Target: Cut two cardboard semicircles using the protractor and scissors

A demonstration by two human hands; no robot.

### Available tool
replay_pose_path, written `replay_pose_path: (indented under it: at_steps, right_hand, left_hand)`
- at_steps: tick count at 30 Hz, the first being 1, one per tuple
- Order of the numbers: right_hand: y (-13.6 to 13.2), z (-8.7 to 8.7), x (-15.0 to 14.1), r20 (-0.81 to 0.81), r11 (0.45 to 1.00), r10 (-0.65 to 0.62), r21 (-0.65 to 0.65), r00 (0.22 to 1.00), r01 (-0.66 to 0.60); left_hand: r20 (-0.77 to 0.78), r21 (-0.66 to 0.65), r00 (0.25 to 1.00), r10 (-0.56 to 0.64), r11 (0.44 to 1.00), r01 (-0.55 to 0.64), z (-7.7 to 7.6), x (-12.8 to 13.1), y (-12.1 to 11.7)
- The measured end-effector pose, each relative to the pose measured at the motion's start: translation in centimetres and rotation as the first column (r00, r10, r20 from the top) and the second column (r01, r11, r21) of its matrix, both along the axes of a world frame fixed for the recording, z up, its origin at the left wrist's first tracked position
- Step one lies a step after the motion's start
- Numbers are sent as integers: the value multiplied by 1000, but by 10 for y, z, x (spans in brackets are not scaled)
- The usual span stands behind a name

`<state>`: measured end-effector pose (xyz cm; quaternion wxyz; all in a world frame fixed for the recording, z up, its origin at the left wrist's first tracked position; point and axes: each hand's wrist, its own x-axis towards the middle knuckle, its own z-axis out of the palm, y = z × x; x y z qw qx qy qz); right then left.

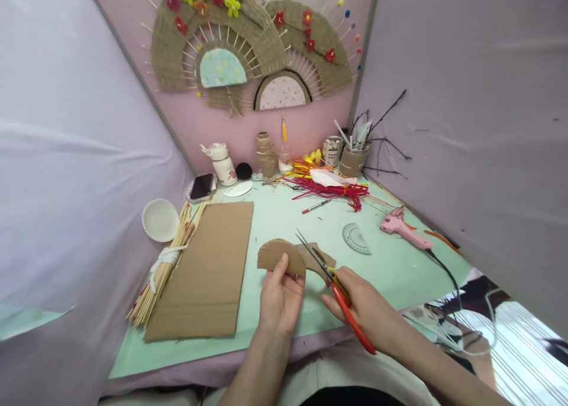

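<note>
A half-round piece of brown cardboard (280, 253) is pinched in my left hand (283, 296), thumb on top and fingers beneath. My right hand (361, 299) holds a pair of scissors (348, 318) with red and yellow handles. Their blades are spread apart and point up and to the left, just right of the half-round piece. Behind the blades, an offcut of cardboard (325, 254) lies on the mint-green table top. A clear protractor (356, 239) rests farther right, beyond my right hand.
At left are a large cardboard sheet (204, 276), a tied bundle of sticks (162, 270) and a white bowl (160, 221). A pink glue gun (406, 231) with its cord lies right. Pipe cleaners (328, 192), a twine spool (265, 155) and a bottle (222, 164) stand behind.
</note>
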<state>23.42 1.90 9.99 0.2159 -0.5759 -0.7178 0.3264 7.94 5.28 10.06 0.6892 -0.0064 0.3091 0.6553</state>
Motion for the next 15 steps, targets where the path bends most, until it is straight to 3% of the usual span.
replay_pose_path:
  at_steps: [6,15]
  right_hand:
    - [-5,1,-1,228,998,-16,57,973,3]
    - [-7,6,0,368,993,-32,118,929,-13]
  left_hand:
    - [-36,41,999,-35,998,36,-4,3,-7]
    - [-27,83,992,-120,989,122,-8,6,-12]
